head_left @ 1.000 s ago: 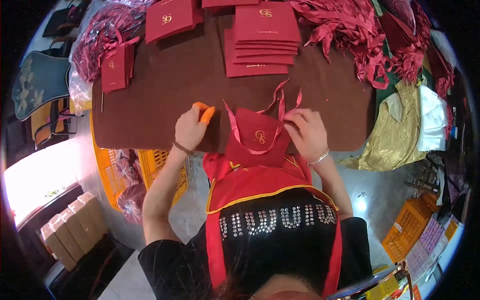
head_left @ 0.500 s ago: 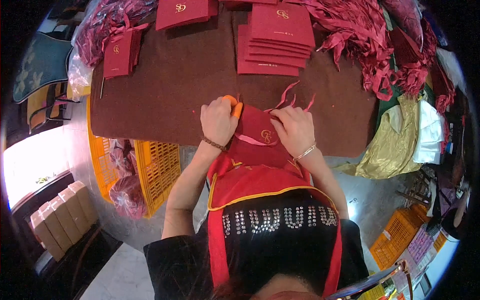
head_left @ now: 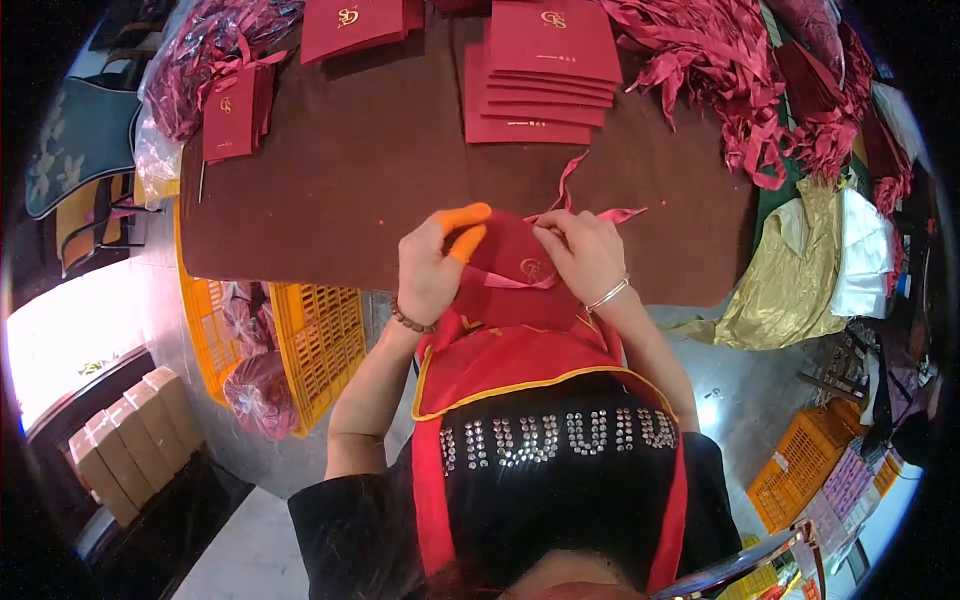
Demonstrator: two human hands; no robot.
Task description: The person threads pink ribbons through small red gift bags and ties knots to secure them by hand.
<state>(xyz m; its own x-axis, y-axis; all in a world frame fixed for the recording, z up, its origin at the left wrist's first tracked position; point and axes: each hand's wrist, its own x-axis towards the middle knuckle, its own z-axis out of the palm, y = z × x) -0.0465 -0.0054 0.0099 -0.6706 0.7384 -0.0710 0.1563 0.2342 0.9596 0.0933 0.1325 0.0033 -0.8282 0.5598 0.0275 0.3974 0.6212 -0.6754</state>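
Left hand [head_left: 432, 268], orange-capped fingers [head_left: 466, 216] curled, is gripping the red gift bag [head_left: 515, 270]; right hand [head_left: 582, 255] is pinching its ribbon [head_left: 566, 185] shut over the brown table [head_left: 340, 180].

This looks like a small packaging workshop. A brown-covered worktable [head_left: 330, 170] carries stacks of flat dark-red paper bags [head_left: 545, 75] at its far edge and heaps of red ribbon [head_left: 720, 70] at its far right corner. Yellow plastic crates [head_left: 315, 340] stand on the floor below its near left edge.

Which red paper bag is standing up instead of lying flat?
The small red bag at the table's far left edge, beside the plastic sack of ribbons. The stacked bags lie flat.
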